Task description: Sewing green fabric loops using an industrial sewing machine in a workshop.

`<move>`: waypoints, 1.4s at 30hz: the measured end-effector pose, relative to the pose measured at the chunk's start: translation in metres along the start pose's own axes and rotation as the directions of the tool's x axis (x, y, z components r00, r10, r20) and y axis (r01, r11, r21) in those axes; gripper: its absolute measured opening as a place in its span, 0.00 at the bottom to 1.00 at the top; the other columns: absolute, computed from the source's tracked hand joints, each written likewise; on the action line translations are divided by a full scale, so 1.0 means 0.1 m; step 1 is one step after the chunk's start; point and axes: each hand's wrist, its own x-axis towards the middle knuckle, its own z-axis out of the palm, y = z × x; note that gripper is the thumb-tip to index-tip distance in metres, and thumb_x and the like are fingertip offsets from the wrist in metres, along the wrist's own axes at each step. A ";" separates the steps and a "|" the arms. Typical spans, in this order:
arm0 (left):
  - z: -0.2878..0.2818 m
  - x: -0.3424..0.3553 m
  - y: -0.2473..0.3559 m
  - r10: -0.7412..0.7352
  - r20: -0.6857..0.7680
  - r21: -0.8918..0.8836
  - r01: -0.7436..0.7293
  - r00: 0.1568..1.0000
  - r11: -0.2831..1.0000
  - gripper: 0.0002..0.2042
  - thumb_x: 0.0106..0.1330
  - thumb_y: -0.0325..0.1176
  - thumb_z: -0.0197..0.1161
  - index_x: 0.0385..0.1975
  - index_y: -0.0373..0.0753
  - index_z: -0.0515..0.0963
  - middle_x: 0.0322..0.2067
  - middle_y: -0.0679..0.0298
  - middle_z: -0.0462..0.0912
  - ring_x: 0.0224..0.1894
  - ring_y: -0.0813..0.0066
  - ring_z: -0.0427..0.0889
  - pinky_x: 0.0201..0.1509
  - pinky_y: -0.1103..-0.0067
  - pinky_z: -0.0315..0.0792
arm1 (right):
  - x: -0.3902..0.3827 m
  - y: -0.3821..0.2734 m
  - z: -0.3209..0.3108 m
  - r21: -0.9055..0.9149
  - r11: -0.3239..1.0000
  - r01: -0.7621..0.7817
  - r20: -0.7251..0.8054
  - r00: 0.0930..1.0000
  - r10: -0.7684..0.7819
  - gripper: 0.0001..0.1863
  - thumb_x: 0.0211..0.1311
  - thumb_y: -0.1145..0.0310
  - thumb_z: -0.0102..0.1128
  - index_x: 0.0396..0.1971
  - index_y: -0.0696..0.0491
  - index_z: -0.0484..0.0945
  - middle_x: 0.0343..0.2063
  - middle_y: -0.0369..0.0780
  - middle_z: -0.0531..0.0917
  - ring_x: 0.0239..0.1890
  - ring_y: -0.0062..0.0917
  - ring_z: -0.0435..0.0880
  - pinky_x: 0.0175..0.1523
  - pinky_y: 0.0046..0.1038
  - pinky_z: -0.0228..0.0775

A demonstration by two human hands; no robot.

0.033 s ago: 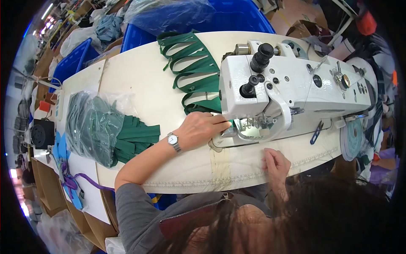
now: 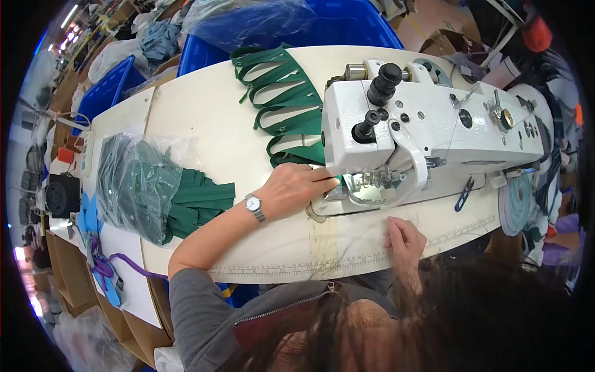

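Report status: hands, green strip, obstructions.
Left hand: fingertips on green strip at sewing machine. Right hand: loosely curled, near table edge. Blue snips off right, clear of both hands.

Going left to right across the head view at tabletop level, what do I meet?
Clear plastic bag → green strip ends sticking out of it → left hand → right hand → blue snips → coiled teal tape.

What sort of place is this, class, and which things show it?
Most likely a sewing workshop: a white sewing machine stands on the table, green fabric strips spill from a clear plastic bag, and a blue bin sits behind.
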 end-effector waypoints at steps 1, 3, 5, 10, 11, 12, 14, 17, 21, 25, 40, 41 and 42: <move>-0.01 0.00 0.00 -0.002 0.000 0.000 0.002 1.000 1.000 0.11 0.56 0.30 0.59 0.40 0.44 0.79 0.34 0.70 0.79 0.30 0.74 0.80 0.30 0.77 0.74 | 0.00 -0.01 0.00 -0.007 1.000 -0.006 -0.001 1.000 0.006 0.07 0.62 0.76 0.57 0.38 0.61 0.81 0.23 0.38 0.80 0.18 0.15 0.76 0.24 0.17 0.67; -0.02 0.02 -0.02 0.014 0.007 0.013 -0.015 1.000 1.000 0.11 0.57 0.31 0.59 0.41 0.45 0.79 0.33 0.70 0.78 0.31 0.74 0.79 0.31 0.78 0.74 | 0.00 -0.01 0.00 -0.018 1.000 0.007 0.000 1.000 -0.007 0.07 0.62 0.77 0.57 0.38 0.61 0.81 0.23 0.38 0.80 0.18 0.15 0.76 0.24 0.17 0.67; -0.01 0.02 -0.04 0.020 0.015 0.020 -0.020 1.000 1.000 0.11 0.57 0.31 0.59 0.41 0.45 0.79 0.33 0.70 0.78 0.31 0.74 0.79 0.31 0.78 0.74 | 0.00 -0.02 0.00 -0.030 0.999 0.020 0.001 1.000 -0.020 0.07 0.62 0.77 0.57 0.38 0.61 0.81 0.23 0.38 0.80 0.18 0.15 0.76 0.24 0.17 0.67; 0.00 0.07 -0.02 0.012 0.044 0.035 -0.014 0.999 0.999 0.12 0.57 0.31 0.59 0.41 0.45 0.80 0.33 0.71 0.78 0.32 0.73 0.77 0.34 0.78 0.73 | 0.01 0.06 -0.02 -0.016 0.999 0.051 0.000 0.999 -0.051 0.08 0.62 0.78 0.56 0.39 0.61 0.81 0.23 0.38 0.80 0.18 0.15 0.77 0.24 0.17 0.69; 0.00 0.08 -0.02 0.013 0.038 0.036 -0.014 0.999 0.999 0.12 0.57 0.31 0.59 0.41 0.46 0.80 0.33 0.71 0.78 0.32 0.73 0.77 0.34 0.78 0.73 | 0.01 0.08 -0.02 -0.017 0.998 0.054 -0.003 0.999 -0.054 0.08 0.62 0.78 0.56 0.39 0.61 0.81 0.23 0.38 0.80 0.18 0.15 0.77 0.24 0.17 0.69; 0.00 0.08 -0.02 0.010 0.029 0.036 -0.011 1.000 0.999 0.12 0.56 0.31 0.59 0.41 0.46 0.80 0.33 0.71 0.78 0.33 0.73 0.77 0.34 0.78 0.73 | 0.01 0.09 -0.01 0.001 0.999 0.039 -0.008 0.999 -0.039 0.08 0.62 0.78 0.56 0.39 0.61 0.81 0.23 0.38 0.80 0.18 0.15 0.77 0.24 0.17 0.68; 0.01 0.07 -0.04 0.007 0.015 0.056 -0.008 1.000 0.998 0.12 0.56 0.31 0.59 0.41 0.46 0.81 0.33 0.70 0.78 0.33 0.73 0.77 0.34 0.77 0.73 | 0.01 0.08 -0.01 0.014 0.999 0.029 -0.014 0.999 -0.028 0.08 0.62 0.78 0.56 0.39 0.61 0.81 0.23 0.38 0.80 0.18 0.15 0.77 0.24 0.17 0.68; 0.03 0.10 -0.10 -0.001 0.020 0.063 0.000 1.000 0.998 0.11 0.56 0.31 0.59 0.39 0.46 0.81 0.33 0.70 0.77 0.33 0.73 0.76 0.34 0.77 0.73 | -0.02 0.07 -0.01 0.001 0.999 0.034 -0.017 0.999 -0.034 0.08 0.64 0.76 0.55 0.39 0.60 0.81 0.23 0.36 0.79 0.19 0.14 0.73 0.25 0.16 0.67; 0.08 0.09 -0.20 -0.043 0.018 0.039 0.042 0.999 0.998 0.10 0.55 0.31 0.60 0.37 0.46 0.82 0.31 0.68 0.76 0.32 0.71 0.75 0.36 0.72 0.71 | -0.04 0.05 0.04 0.055 0.998 0.026 -0.036 0.999 -0.024 0.08 0.63 0.77 0.55 0.39 0.60 0.81 0.24 0.37 0.79 0.19 0.14 0.75 0.24 0.17 0.67; -0.15 -0.04 -0.16 -0.050 0.014 0.144 0.047 0.999 0.988 0.10 0.53 0.30 0.62 0.35 0.46 0.81 0.36 0.69 0.78 0.35 0.70 0.77 0.40 0.70 0.70 | -0.01 0.04 0.05 0.052 0.997 0.056 -0.010 0.998 -0.055 0.07 0.61 0.78 0.58 0.38 0.60 0.81 0.24 0.37 0.80 0.19 0.15 0.76 0.24 0.17 0.67; -0.72 -1.77 -0.45 -0.484 -0.677 -0.066 0.609 0.555 0.791 0.06 0.56 0.23 0.65 0.33 0.38 0.82 0.32 0.60 0.84 0.35 0.64 0.81 0.41 0.76 0.73 | 0.55 -1.03 2.43 -0.161 0.631 0.759 0.532 0.605 -0.592 0.07 0.55 0.67 0.63 0.30 0.54 0.77 0.31 0.41 0.76 0.32 0.35 0.81 0.34 0.35 0.73; -0.73 -1.79 -0.45 -0.447 -0.665 -0.018 0.587 0.598 0.810 0.07 0.54 0.24 0.66 0.33 0.38 0.82 0.34 0.61 0.84 0.36 0.64 0.81 0.42 0.75 0.73 | 0.56 -1.06 2.49 -0.169 0.663 0.729 0.564 0.623 -0.541 0.08 0.55 0.67 0.63 0.32 0.54 0.78 0.32 0.41 0.77 0.33 0.36 0.80 0.36 0.35 0.72; -0.74 -1.79 -0.43 -0.441 -0.673 -0.022 0.580 0.594 0.815 0.07 0.54 0.24 0.66 0.33 0.38 0.82 0.34 0.61 0.84 0.36 0.64 0.81 0.42 0.75 0.73 | 0.57 -1.08 2.52 -0.176 0.691 0.701 0.602 0.632 -0.488 0.09 0.54 0.67 0.63 0.33 0.55 0.79 0.33 0.41 0.78 0.33 0.38 0.79 0.39 0.36 0.71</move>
